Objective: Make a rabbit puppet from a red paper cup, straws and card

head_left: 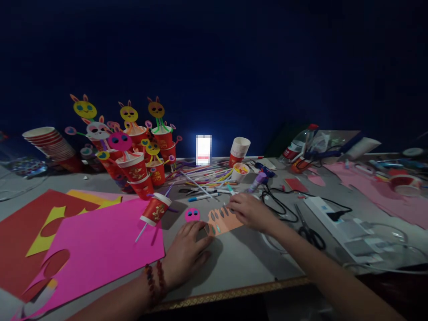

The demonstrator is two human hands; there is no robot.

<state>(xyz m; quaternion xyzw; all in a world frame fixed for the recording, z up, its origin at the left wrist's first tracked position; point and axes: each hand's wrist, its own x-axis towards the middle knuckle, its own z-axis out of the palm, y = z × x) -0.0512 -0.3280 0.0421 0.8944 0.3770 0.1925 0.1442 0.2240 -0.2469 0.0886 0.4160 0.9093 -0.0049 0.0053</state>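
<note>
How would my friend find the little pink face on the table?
Start at the big pink sheet on the left. Just past its right corner, between the tipped-over red cup and the orange strip, lies the pink face. It is the only face lying flat, not on a stick: round, with two blue eyes.

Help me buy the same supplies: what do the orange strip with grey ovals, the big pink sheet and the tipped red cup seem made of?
The orange strip with grey ovals looks like thin matte paper or card, since it lies flat. The big pink sheet seems to be matte craft card with clean cut-outs. The tipped red cup is probably paper: it has a rolled white rim and a printed wall.
</note>
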